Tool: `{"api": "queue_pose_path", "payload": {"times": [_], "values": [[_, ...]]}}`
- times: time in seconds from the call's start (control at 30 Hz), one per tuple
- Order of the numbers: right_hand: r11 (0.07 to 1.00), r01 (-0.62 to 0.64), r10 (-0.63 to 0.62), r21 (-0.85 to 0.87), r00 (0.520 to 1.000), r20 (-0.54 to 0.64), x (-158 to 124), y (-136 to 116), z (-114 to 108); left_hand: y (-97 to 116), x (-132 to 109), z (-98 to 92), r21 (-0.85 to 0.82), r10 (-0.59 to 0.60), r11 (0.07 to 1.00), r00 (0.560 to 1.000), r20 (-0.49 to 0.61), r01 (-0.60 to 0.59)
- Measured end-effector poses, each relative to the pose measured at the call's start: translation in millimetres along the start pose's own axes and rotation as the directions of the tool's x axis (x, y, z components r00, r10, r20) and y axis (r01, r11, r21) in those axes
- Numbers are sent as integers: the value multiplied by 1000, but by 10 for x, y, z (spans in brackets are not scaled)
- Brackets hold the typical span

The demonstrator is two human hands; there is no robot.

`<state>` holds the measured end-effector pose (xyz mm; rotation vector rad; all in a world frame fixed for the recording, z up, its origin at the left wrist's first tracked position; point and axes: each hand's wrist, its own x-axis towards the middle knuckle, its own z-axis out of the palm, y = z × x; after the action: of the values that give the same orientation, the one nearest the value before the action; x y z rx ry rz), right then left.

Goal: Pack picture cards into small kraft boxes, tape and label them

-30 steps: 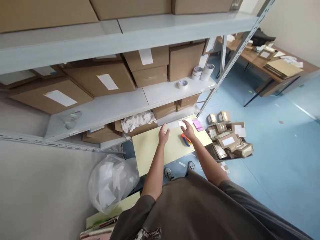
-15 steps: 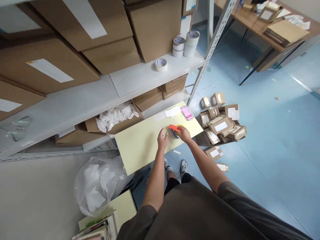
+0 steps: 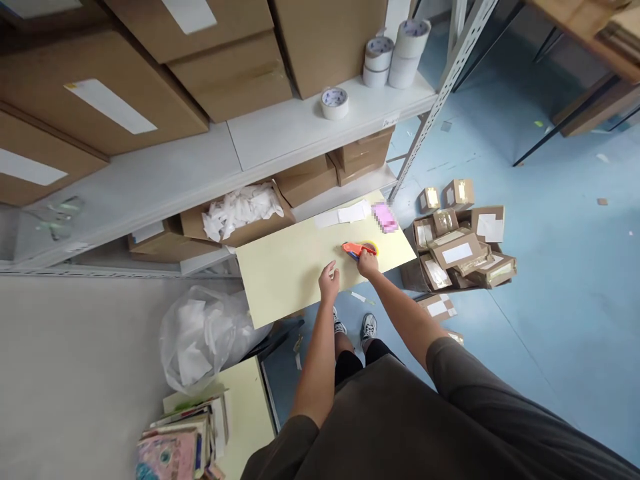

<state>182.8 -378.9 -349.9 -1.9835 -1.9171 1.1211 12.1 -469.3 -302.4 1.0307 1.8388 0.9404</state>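
On the pale yellow board lies an orange tape dispenser with blue and yellow parts. My right hand has its fingers closed on the near side of it. Just left of it, my left hand hovers over the board's front edge, fingers apart and holding nothing. White paper slips lie along the board's back edge, beside a blurred pink item.
A shelf with large cartons and tape rolls stands behind the board. To the right, a box of small taped cartons sits on the floor. A plastic bag bulges at left, above stacked books.
My left hand has drawn back from the tape dispenser toward the board's front edge. The dispenser now shows more clearly, with my right hand at its near side. The camera view has shifted.
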Motion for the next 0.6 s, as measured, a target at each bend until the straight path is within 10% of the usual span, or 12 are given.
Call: {"api": "queue_pose_path", "payload": {"times": [0.43, 0.6], "values": [[934, 347, -353, -84, 934, -62, -562, -892, -1223, 1199, 448, -832, -137, 226, 961, 969, -102, -239], [892, 452, -449, 6, 889, -91, -819, -1408, -1518, 1600, 731, -1381, -278, 280, 931, 951, 132, -236]]}}
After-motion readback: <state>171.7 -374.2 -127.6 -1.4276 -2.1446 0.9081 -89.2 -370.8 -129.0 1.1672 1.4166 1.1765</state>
